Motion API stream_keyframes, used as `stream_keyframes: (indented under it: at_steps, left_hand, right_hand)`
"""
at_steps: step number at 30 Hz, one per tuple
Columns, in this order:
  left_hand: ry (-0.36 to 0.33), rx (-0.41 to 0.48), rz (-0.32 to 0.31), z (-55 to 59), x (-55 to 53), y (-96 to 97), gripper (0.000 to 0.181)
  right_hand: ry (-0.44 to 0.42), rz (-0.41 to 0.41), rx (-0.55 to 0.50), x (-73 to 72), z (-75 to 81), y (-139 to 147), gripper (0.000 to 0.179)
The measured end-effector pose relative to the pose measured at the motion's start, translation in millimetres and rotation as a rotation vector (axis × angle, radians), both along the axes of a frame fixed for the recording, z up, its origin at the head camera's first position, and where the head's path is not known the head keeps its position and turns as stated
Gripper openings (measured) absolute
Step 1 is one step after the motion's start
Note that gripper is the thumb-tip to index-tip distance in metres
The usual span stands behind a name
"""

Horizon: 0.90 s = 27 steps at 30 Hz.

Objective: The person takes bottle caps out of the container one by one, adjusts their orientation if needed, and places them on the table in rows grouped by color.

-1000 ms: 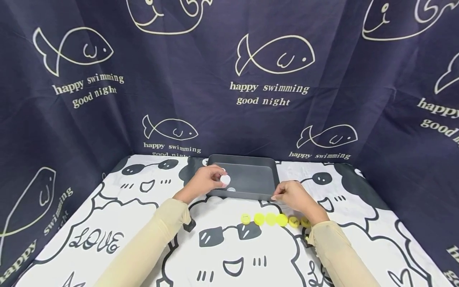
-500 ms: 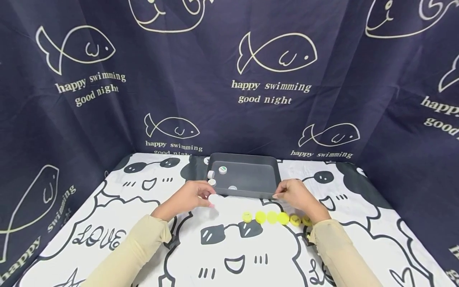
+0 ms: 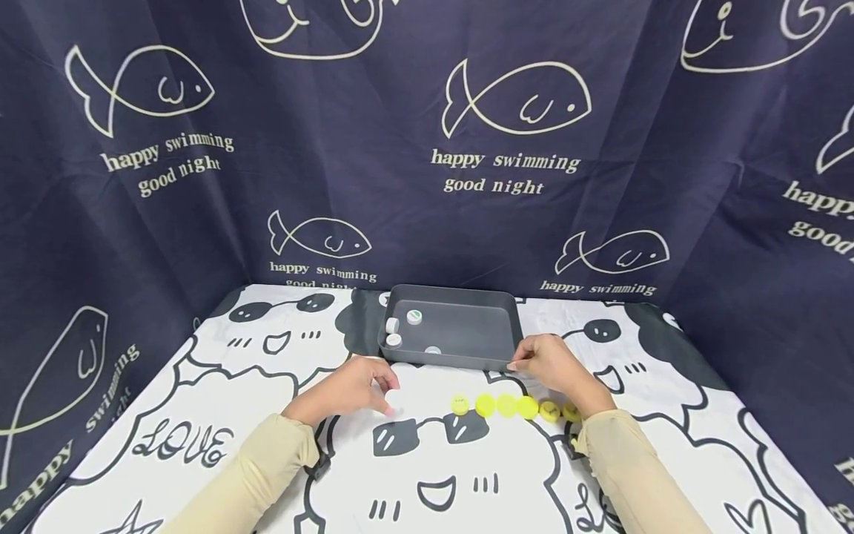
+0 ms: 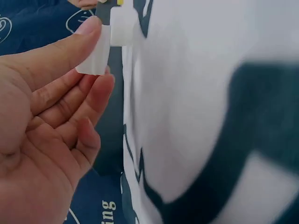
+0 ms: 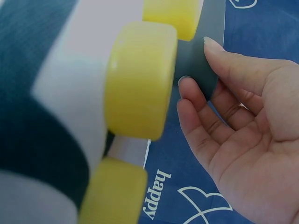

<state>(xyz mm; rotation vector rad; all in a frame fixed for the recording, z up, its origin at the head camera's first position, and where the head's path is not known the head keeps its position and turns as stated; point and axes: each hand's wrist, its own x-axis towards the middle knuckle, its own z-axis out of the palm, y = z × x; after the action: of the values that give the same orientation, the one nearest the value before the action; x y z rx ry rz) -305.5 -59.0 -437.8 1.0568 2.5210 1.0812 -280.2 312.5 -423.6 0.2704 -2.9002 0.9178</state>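
My left hand [image 3: 353, 386] is over the cloth in front of the tray's left end. In the left wrist view its thumb and fingers pinch a white bottle cap [image 4: 96, 56], and a second white cap [image 4: 123, 28] stands right beside it. Against the white cloth these caps hardly show in the head view. My right hand [image 3: 550, 363] pinches the front right corner of the dark grey tray [image 3: 467, 326] between thumb and fingers. Several white caps [image 3: 414, 317] lie in the tray, mostly toward its left side; one has a green mark on top.
Several yellow caps [image 3: 485, 405] form a row on the patterned white cloth [image 3: 534, 475], running from the middle to beneath the right wrist. A dark blue curtain [image 3: 427, 245] with fish drawings hangs directly behind the tray.
A second ago my left hand held a white cap over the tray's left side. It let that cap go there, came back toward the front and took hold of another. The right hand stayed put.
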Motion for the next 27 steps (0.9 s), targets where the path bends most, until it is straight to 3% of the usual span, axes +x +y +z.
stream_keyframes:
  at_steps: [4,15,27]
  left_hand:
    - [-0.032,-0.024,-0.012,-3.0,-0.1,0.8,0.031]
    - [0.045,-0.065,-0.061,-5.2,-3.6,2.1,0.033]
    - [0.034,-0.05,-0.057,-6.6,-3.1,1.1,0.036]
  right_hand:
    - [0.002,0.001,0.004,-0.8,-0.5,-0.3,0.014]
    - [0.015,0.01,0.007,-0.2,-0.5,0.4,0.014]
    - [0.025,0.013,0.007,-0.1,1.5,-1.1,0.015]
